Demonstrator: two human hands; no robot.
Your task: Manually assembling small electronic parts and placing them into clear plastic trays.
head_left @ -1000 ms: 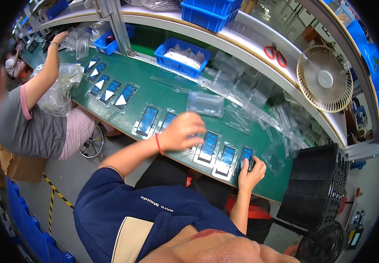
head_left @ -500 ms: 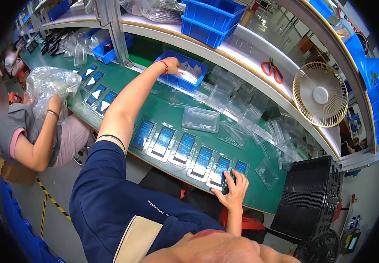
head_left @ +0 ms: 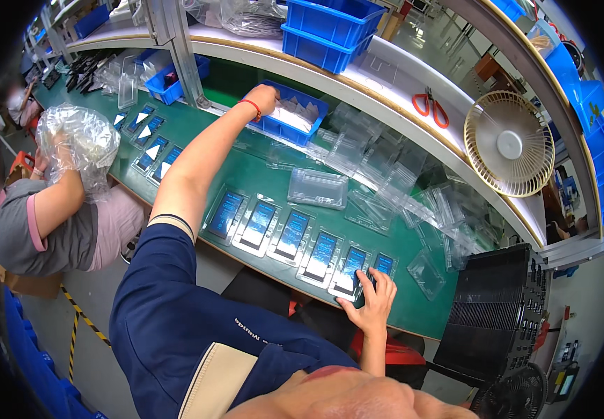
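Observation:
My left hand (head_left: 265, 99) is at the left end of a blue bin (head_left: 289, 131) at the back of the bench, its fingers curled. Whatever they hold is hidden. White folded paper pieces (head_left: 300, 110) lie in that bin. Along the front edge runs a row of flat clear packs with blue-and-white inserts, such as this pack (head_left: 292, 236). My right hand (head_left: 372, 302) rests with fingers apart, thumb and fingertips touching the right side of one pack (head_left: 348, 271) near the row's right end. Another pack (head_left: 384, 265) lies just beyond its fingers.
Clear plastic cases (head_left: 318, 188) lie loose and heaped behind the row. More packs with white triangles (head_left: 152, 153) stand left, beside a co-worker (head_left: 57, 216) handling a clear bag (head_left: 82, 140). A shelf holds red scissors (head_left: 431, 108) and a fan (head_left: 509, 144). Black stacked trays (head_left: 490, 307) stand right.
My left hand has drawn back from the papers toward the bin's left end, its fingers now more curled. My right hand stays put. The co-worker's arm has moved up into the bag.

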